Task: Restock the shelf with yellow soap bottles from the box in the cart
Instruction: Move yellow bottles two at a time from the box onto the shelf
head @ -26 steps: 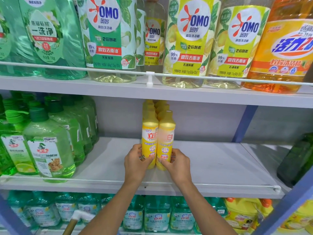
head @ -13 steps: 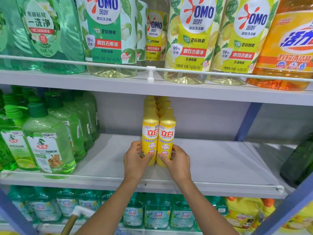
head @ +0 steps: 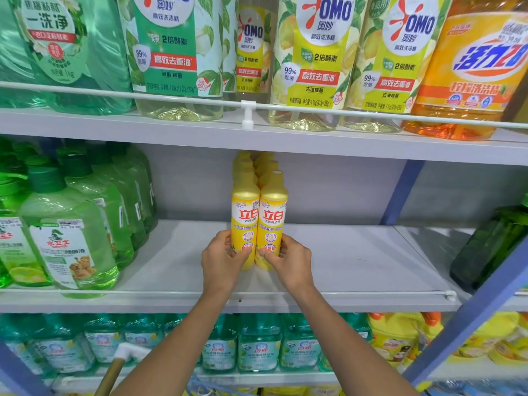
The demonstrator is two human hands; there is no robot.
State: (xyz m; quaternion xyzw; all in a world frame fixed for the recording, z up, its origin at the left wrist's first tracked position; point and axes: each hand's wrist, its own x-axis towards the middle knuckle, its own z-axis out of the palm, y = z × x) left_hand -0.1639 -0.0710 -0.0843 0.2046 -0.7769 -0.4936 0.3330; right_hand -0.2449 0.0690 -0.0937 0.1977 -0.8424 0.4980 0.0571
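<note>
each hand [head: 221, 260] [head: 291, 260] grips one front yellow soap bottle [head: 245, 224] [head: 271, 224] on the shelf [head: 357, 261]

On your left stand rows of green pump bottles [head: 68, 238]. Above, you see OMO bottles [head: 314, 61], an orange bottle [head: 471, 81] to their right. Below, teal bottles [head: 257, 347]; at right, a dark green bottle [head: 491, 247].

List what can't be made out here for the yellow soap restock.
All head view.
- The box and cart: outside the frame.
- Rear yellow bottles: left front bottle and right front bottle hide all but caps; count unclear.
- Front bottles' lower labels: partly covered by left hand and right hand.
- Brown handle: cut off by bottom edge.
</note>
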